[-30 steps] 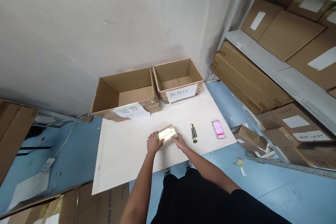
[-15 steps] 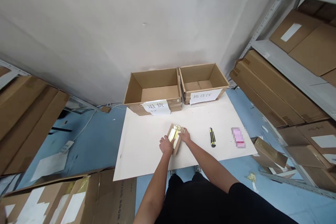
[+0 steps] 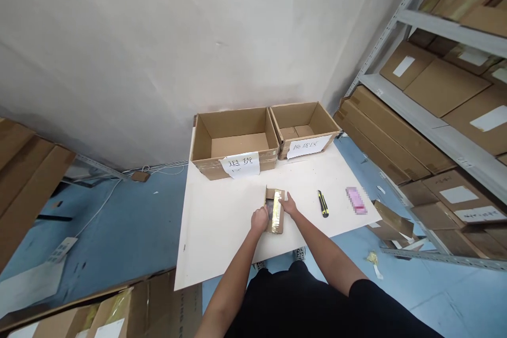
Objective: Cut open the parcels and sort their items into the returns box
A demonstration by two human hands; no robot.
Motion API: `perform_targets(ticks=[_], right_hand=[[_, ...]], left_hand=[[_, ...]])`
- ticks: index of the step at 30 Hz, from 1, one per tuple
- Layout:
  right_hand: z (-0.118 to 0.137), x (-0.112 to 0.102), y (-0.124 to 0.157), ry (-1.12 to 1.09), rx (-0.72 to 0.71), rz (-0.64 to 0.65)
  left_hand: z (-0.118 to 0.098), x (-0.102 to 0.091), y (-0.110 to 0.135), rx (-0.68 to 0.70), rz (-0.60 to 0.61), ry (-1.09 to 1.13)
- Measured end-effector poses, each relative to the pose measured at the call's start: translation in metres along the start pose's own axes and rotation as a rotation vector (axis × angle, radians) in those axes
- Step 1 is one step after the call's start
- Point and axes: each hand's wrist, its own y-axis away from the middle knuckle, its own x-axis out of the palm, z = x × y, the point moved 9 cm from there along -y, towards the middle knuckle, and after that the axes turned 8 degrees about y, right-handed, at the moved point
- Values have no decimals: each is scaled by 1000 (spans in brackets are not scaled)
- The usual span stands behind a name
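Note:
A small cardboard box (image 3: pixel 275 211) sealed with shiny yellowish tape lies on the white board (image 3: pixel 222 222), its long side pointing away from me. My left hand (image 3: pixel 260 219) grips its left side with curled fingers. My right hand (image 3: pixel 289 204) presses against its right side, fingers closed on the edge. A yellow and black utility knife (image 3: pixel 324 204) lies on the board to the right of my right hand. Further right sits a small pink object (image 3: pixel 355 200).
Two open cardboard boxes with paper labels stand at the board's far edge, the bigger one (image 3: pixel 232 140) on the left and the smaller (image 3: pixel 303 127) on the right. Metal shelving (image 3: pixel 435 132) with flat cartons fills the right side. More cartons (image 3: pixel 119 311) lie at the lower left on the blue floor.
Both hands have turned the small taped box from lying crosswise to lying lengthwise away from me. The camera view has also shifted to the left.

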Motion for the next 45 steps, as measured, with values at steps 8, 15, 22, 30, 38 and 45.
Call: perform_targets(ticks=[8,15,22,30,38,45], right_hand=[[16,17,25,-63,1,-69],[-16,-22,28,-277,-26,-11],[-3,-52,41,472,-162,-352],[47,24,38,833,-604,172],[40,61,43,823,-659,212],[69,53,21,677,-743,52]], left_hand=[[31,-1,8,37,-4,169],[11,-14,11,390,-299,59],[-16,16,27,760,-31,-35],[15,10,33,568,139,351],[29,42,58,620,79,65],[30,54,70,597,-253,-62]])
